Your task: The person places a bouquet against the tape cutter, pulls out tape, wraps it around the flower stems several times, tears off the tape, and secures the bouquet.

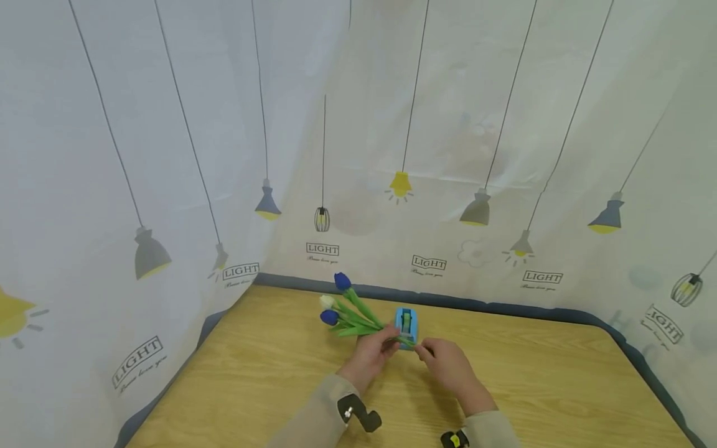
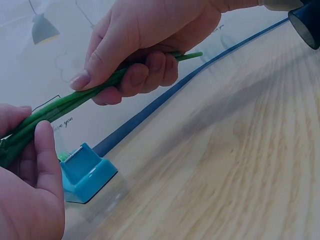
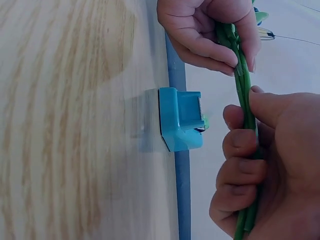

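Observation:
A small bunch of artificial tulips (image 1: 358, 314), two blue blooms and a white one on green stems, slants up to the left in the head view. My left hand (image 1: 371, 353) grips the bundled stems (image 2: 60, 106) just below the leaves. Lower down, my right hand (image 1: 446, 367) curls its fingers round the stem ends, thumb along them; one tip pokes out past the palm in the left wrist view. Clear tape shows on the stems between the hands. Just beyond the hands, a blue tape dispenser (image 3: 181, 120) with a toothed cutter stands on the table.
The wooden table (image 1: 538, 373) reaches back to a white curtain (image 1: 358, 124) printed with hanging lamps. A dark blue border (image 1: 448, 300) runs along the curtain's bottom edge. Black camera mounts (image 1: 358, 412) sit on both wrists over the sleeves.

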`<action>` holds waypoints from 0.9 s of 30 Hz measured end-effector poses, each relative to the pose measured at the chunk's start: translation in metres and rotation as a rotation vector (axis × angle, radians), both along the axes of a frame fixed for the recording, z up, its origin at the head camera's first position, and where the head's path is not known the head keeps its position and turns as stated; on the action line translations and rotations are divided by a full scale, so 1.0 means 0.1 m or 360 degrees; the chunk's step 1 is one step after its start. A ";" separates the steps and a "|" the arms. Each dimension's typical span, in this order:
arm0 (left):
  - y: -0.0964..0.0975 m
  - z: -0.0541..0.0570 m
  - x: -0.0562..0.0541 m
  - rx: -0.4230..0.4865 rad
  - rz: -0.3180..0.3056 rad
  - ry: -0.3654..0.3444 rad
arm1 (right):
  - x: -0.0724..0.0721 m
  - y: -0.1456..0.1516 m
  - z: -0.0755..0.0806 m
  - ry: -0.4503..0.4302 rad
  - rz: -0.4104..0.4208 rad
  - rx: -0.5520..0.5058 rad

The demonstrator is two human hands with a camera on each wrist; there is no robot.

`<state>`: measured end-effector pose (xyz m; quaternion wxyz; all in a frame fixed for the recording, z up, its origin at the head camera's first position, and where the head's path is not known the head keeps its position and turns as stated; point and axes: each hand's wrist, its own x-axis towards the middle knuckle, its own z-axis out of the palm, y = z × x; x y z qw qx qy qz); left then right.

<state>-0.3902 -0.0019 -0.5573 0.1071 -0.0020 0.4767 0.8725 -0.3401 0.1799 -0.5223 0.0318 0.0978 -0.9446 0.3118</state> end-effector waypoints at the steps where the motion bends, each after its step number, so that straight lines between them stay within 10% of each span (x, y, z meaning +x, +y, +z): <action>1: 0.00 0.00 0.00 -0.0014 -0.0003 0.0004 | 0.00 0.00 0.00 -0.0003 0.0002 0.0004; 14: -0.03 -0.04 -0.04 -0.0185 -0.0101 0.0058 | 0.02 0.08 0.04 -0.0172 0.0105 -0.0106; 27: -0.06 -0.02 -0.05 -0.0217 -0.0168 0.0131 | 0.02 0.18 0.00 -0.0764 0.0225 -0.0732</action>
